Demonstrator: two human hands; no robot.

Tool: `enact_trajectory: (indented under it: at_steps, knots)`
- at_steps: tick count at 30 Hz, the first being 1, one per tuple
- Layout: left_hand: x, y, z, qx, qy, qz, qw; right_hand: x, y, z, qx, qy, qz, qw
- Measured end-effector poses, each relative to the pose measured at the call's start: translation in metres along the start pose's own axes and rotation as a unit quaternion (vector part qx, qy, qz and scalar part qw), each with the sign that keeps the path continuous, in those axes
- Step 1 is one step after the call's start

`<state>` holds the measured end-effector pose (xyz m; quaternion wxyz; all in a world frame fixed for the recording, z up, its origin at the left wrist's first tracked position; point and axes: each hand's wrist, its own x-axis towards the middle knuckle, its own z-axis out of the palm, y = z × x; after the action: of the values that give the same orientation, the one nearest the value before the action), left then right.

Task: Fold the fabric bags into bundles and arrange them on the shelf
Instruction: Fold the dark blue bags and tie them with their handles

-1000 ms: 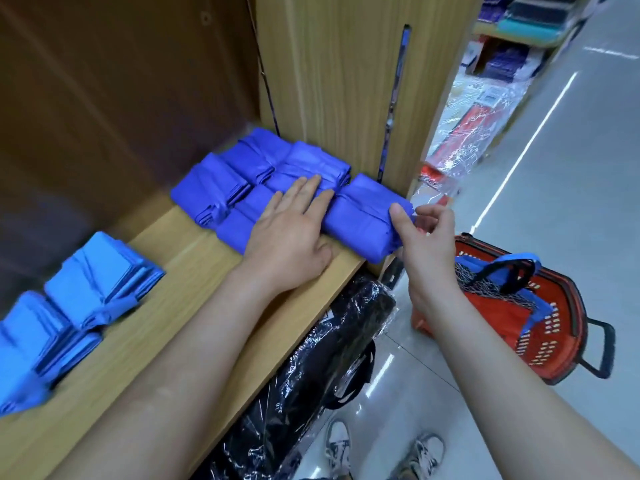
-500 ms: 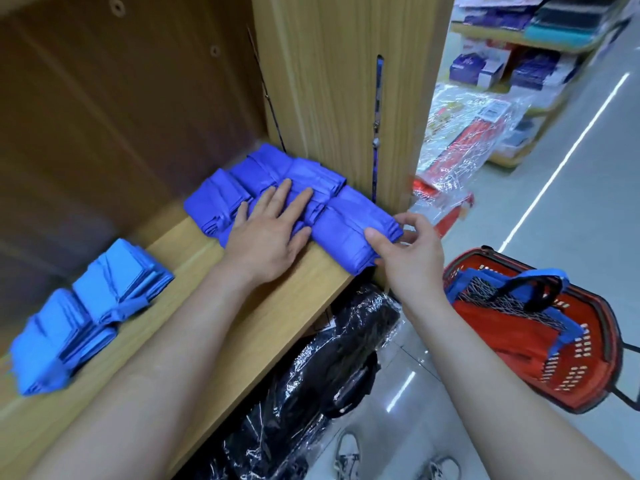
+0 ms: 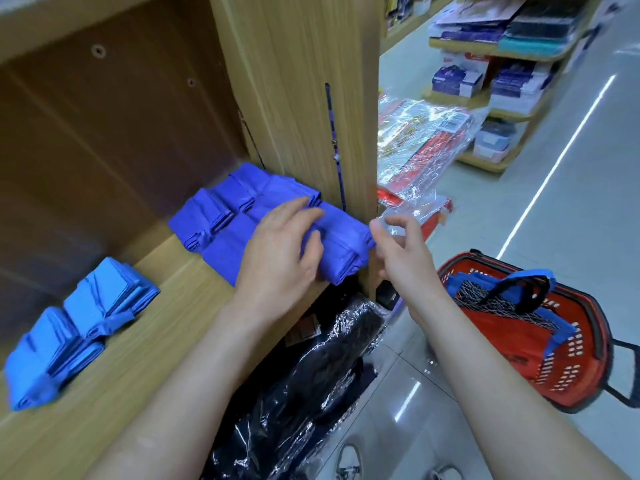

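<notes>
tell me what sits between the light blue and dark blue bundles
Only bare wooden shelf between the light blue bundles and the dark blue bundles, per the head view.

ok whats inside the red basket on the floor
A blue-trimmed mesh bag lies in the red basket, a black handle arching over it. Anything beneath the bag is hidden.
</notes>
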<state>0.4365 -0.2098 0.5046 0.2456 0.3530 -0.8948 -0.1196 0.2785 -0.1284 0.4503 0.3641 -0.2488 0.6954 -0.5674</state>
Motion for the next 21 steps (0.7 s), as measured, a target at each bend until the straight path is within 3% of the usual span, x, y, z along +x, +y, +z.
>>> enact_trajectory:
  at_steps: [2,7,14,18,21]
  knots:
    - [-0.006,0.032,0.01,-0.029,0.012,0.047,0.998,-0.005,0.003,-0.026,-0.015,0.0,-0.014,1.0]
    - [-0.011,0.108,0.064,-0.09,-0.065,0.113,0.987,-0.022,0.027,-0.129,-0.157,-0.037,-0.05,0.986]
    - [-0.01,0.155,0.178,-0.08,-0.235,0.065,0.967,-0.048,0.095,-0.289,-0.377,0.016,0.058,0.924]
    - [-0.003,0.165,0.25,-0.066,-0.321,0.025,0.944,-0.053,0.133,-0.346,-0.396,0.068,0.133,0.906]
    - [0.006,0.171,0.309,-0.074,-0.365,-0.014,0.928,-0.044,0.156,-0.371,-0.352,0.123,0.167,0.912]
